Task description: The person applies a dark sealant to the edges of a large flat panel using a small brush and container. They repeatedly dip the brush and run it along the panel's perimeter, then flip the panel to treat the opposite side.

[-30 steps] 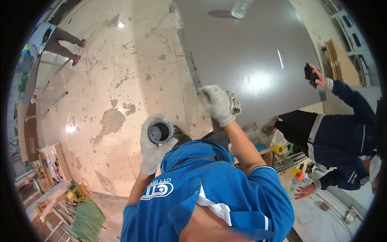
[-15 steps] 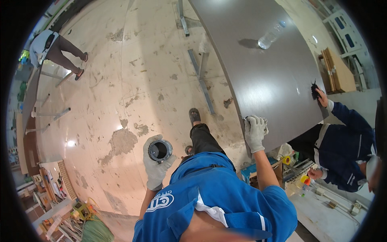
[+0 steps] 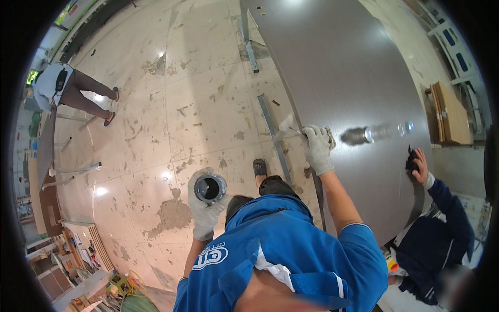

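My left hand (image 3: 204,205), in a whitish work glove, is closed round a dark round cup (image 3: 209,188) with dark liquid inside, over the floor. At the left edge of a long dark grey-brown board (image 3: 358,192) is my gloved right hand (image 3: 318,149), its fingers curled at the rim. A thin tip sticks out to its left and a crumpled greyish bit shows on its right; what it grips I cannot make out. On the board, to the right of that hand, a clear plastic bottle (image 3: 382,132) stands with a dark shadow beside it.
On the right a co-worker (image 3: 436,244) presses a black cloth (image 3: 412,160) on the board's far edge. Metal support legs (image 3: 275,138) stand under its left side. Another person (image 3: 65,88) bends over a second board at far left. Brown panels (image 3: 451,114) lean at right.
I have moved forward along the board, so the bottle now lies level with my right hand. That hand has slid farther along the edge. The cup stays in my left hand.
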Demonstrator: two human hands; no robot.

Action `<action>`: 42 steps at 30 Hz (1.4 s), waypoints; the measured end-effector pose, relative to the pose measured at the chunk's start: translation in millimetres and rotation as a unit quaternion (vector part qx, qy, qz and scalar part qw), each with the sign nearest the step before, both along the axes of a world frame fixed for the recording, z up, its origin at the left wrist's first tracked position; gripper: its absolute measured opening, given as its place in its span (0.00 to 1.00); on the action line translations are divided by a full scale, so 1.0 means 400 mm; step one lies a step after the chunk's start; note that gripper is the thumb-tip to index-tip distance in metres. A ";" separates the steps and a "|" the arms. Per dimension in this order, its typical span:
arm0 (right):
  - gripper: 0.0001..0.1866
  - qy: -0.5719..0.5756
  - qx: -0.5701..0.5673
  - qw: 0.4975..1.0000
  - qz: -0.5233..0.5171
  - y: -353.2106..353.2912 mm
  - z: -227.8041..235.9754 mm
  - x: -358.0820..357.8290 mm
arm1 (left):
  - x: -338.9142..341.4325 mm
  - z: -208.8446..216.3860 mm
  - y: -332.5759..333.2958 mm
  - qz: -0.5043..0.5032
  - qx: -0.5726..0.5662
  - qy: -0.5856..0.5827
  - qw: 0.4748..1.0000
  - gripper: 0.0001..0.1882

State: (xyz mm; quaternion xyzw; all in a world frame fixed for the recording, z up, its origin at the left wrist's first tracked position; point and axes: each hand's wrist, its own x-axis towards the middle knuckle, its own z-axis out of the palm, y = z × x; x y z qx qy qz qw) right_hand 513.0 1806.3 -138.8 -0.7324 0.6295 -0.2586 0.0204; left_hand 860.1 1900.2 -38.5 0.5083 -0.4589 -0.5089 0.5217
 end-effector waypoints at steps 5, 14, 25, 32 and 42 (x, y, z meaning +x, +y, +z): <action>0.06 -0.002 -0.005 1.000 0.021 -0.317 -0.014 0.037 | 0.008 0.019 -0.233 0.045 0.004 -0.017 0.999 0.42; 0.06 -0.012 -0.008 1.000 -0.013 -0.755 -0.030 0.104 | 0.079 -0.054 -0.751 -0.036 -0.010 -0.017 0.999 0.43; 0.08 -0.025 0.024 0.996 -0.085 -1.102 -0.010 0.184 | 0.196 -0.007 -1.427 -0.136 -0.019 -0.043 0.990 0.43; 0.07 -0.035 0.029 0.997 -0.067 -1.412 -0.005 0.216 | 0.180 -0.025 -1.720 -0.173 0.008 -0.046 0.984 0.43; 0.07 -0.066 0.016 0.998 -0.012 -1.948 -0.016 0.265 | 0.124 0.023 -2.107 -0.123 -0.001 -0.065 0.990 0.43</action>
